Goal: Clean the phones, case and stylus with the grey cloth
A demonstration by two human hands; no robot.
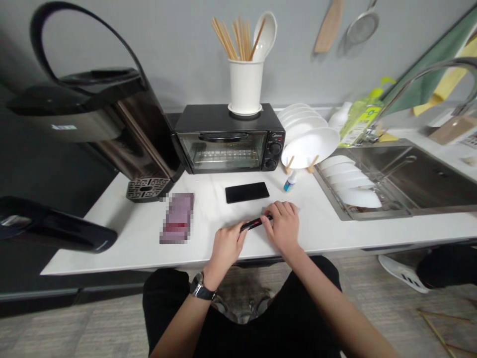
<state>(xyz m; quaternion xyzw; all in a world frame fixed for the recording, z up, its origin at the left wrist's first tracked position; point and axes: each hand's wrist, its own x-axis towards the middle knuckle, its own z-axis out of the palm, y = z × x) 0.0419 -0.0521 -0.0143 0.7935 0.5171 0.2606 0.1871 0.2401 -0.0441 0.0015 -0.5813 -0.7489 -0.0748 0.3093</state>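
Note:
Between my two hands is a slim black object (252,224) with a small red mark, seen nearly edge-on; it looks like a phone, but I cannot be sure. My left hand (226,245) pinches its left end. My right hand (283,224) grips the right end, thumb along the edge and fingers curled over. Something greyish and thin shows beside the right fingers, mostly hidden. Just beyond the hands a black phone (247,192) lies flat on the white counter (208,219). A small blue-and-white bottle (289,183) stands to its right.
Behind are a toaster oven (227,149) and a white cup (246,84) of chopsticks. A dark dispenser (112,129) and a blurred purple item (178,219) are at left. Plates (311,146), bowls (359,196) and a sink (439,174) are at right. Another person's shoe (404,273) shows below.

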